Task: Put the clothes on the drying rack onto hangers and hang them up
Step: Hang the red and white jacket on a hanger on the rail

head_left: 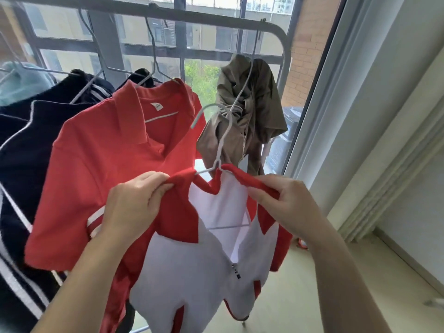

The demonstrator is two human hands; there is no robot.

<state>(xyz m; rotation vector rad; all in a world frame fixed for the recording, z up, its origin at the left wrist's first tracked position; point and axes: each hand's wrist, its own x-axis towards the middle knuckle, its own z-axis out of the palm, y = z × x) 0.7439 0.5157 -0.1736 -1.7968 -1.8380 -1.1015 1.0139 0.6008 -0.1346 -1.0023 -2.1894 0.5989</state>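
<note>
On hanger (222,140), red-white jacket (192,272) (red collar)

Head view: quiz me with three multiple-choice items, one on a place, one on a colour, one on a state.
1. Where on the rail does the olive garment hang? A right end; B left end; C middle.
2. The jacket pinched by the left hand and right hand is: A navy; B red and white; C green.
3. Its hanger hook is: A on the floor; B on the rail; C off the rail.
A: it bunches by the rail's right bend. B: red panels, white front. C: the hook sits in the air below the rail.
</note>
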